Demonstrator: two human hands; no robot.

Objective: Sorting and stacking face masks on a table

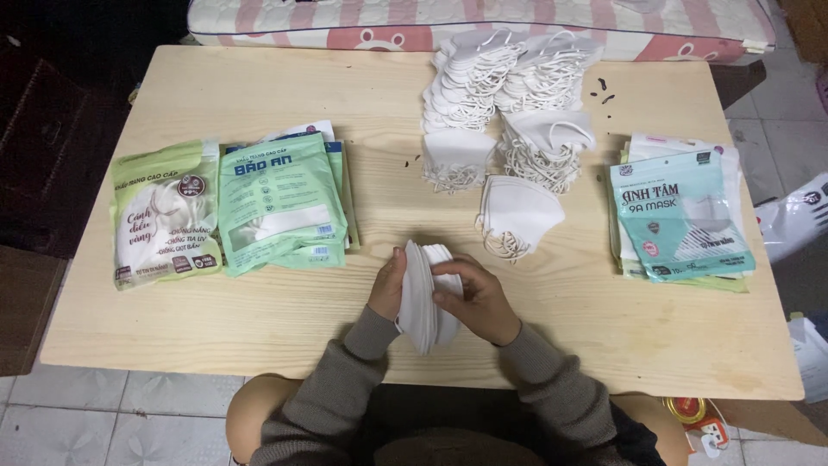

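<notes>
Both hands hold one stack of white folded face masks upright on edge near the front of the light wooden table. My left hand grips its left side. My right hand presses on its right side, fingers across the top mask. A small pile of white masks lies just beyond the hands. Behind it stand taller heaps of white masks with ear loops.
Green mask packets and a second green stack lie at the left. Teal mask packets are stacked at the right. A pink and white striped cushion runs along the far edge. A white bag sits off the table's right side.
</notes>
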